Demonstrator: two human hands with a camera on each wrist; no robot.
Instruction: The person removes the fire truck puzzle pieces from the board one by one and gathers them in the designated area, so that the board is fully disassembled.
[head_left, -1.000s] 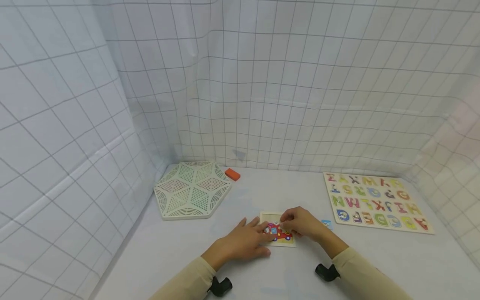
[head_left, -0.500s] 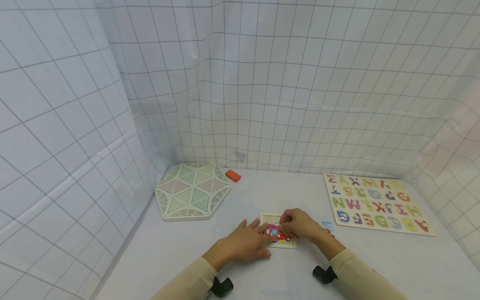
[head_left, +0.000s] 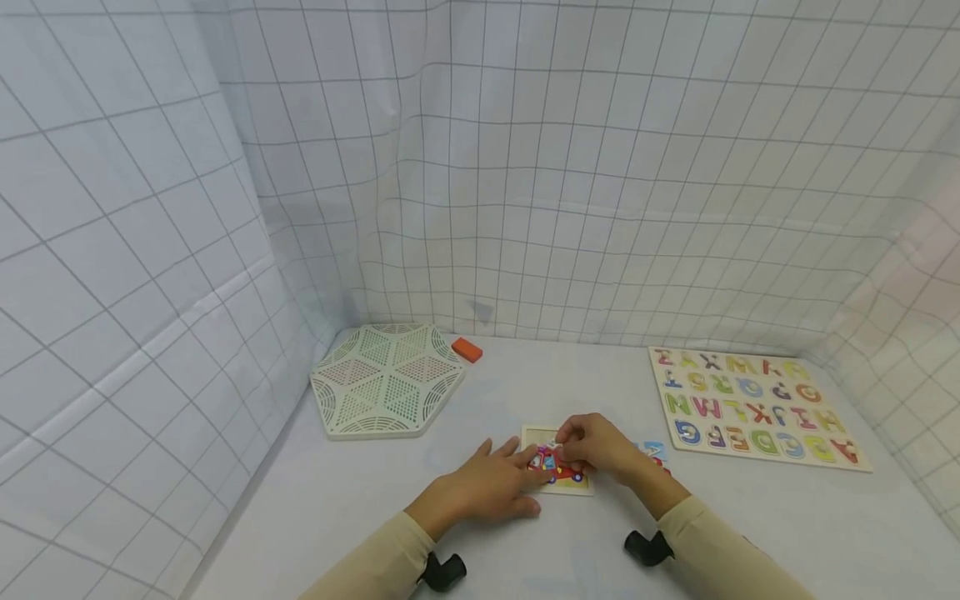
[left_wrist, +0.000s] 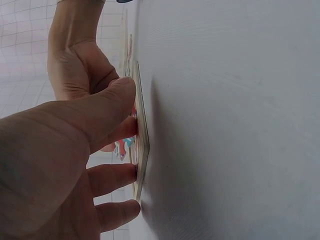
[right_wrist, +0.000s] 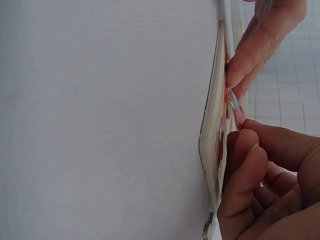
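A small wooden jigsaw puzzle board (head_left: 534, 435) with a red vehicle picture lies on the table between both hands. My left hand (head_left: 486, 485) is spread flat, its fingertips resting on the board's left part. At the board's right side, my right hand (head_left: 600, 450) pinches a puzzle piece (right_wrist: 236, 106) between thumb and fingers. In the right wrist view this thin, colourful piece stands tilted above the board, close to the left fingertips. The right fingers hide part of the picture. Loose puzzle pieces (head_left: 654, 451), blue and red, lie just right of the right wrist.
An alphabet board (head_left: 757, 404) with coloured letters lies at the back right. A pale hexagonal perforated panel (head_left: 386, 379) is at the back left, with an orange block (head_left: 467, 349) beside it. Grid-patterned white sheeting (head_left: 525, 208) encloses the table's back and sides.
My right hand has shifted slightly left over the board, exposing more of the loose pieces beside its wrist. My left hand stays on the board.
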